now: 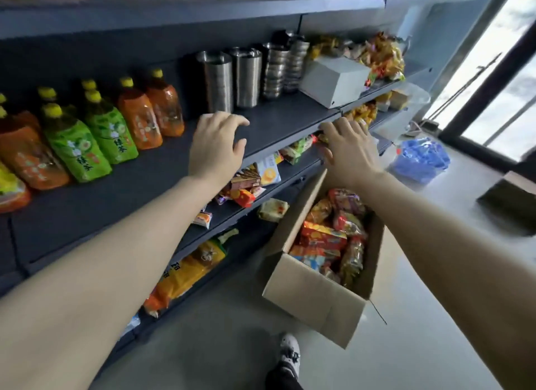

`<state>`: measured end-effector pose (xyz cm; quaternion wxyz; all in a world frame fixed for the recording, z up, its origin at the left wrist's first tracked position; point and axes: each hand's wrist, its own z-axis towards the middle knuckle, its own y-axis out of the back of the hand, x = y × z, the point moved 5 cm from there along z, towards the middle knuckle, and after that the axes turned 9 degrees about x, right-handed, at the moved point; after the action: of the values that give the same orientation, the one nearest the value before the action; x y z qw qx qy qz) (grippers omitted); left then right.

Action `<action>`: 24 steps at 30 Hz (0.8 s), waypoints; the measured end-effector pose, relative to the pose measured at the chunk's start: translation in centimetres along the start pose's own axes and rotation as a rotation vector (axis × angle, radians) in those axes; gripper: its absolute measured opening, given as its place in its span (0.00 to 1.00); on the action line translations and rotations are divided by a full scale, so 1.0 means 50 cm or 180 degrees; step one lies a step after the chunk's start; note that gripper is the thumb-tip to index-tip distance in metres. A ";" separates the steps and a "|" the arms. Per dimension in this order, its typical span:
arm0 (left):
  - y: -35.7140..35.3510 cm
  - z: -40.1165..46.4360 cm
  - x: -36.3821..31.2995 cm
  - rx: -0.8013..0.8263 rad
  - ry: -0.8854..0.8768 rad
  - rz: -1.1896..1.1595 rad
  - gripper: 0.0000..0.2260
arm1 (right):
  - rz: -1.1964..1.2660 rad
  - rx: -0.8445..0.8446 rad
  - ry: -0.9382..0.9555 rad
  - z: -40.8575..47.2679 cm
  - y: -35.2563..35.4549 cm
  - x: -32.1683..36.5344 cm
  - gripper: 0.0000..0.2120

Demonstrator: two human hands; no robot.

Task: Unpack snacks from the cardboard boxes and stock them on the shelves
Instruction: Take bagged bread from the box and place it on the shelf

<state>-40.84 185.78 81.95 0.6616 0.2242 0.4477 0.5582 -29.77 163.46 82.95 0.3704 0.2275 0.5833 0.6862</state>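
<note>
Left hand point(216, 145): extended over the front part of the dark shelf point(269, 125), grip loosely curved, fingers apart, holding nothing. Right hand point(349, 151): extended at the shelf's front edge, fingers spread; the fingertips appear to touch the edge, though blur prevents confirmation. Cardboard box point(307, 291): on the floor below the right forearm, flaps open, filled with snack packets point(333, 238). Shelf contents: bottled tea point(87, 134) at left, stacked steel cups point(229, 79) at centre, a white box point(333, 82) at right. Lower shelves carry assorted snack packs point(255, 177). A blue plastic bag point(419, 160) lies on the floor near the window.
</note>
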 end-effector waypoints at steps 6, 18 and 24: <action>-0.237 0.046 -0.084 0.0510 -0.0126 -0.0277 0.13 | 0.0143 0.0344 -0.0277 -0.042 -0.151 -0.186 0.23; -0.740 0.159 -0.211 0.1556 -0.0035 -0.0322 0.13 | 0.0443 0.1118 -0.0636 0.019 -0.546 -0.549 0.22; -0.960 0.088 -0.176 0.2291 0.0378 -0.0409 0.13 | 0.0615 0.2036 -0.0785 -0.032 -0.803 -0.616 0.27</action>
<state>-11.10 165.15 48.95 0.5470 0.3812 0.6661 0.3344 -2.07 140.45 47.40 0.2815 0.4672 0.6953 0.4681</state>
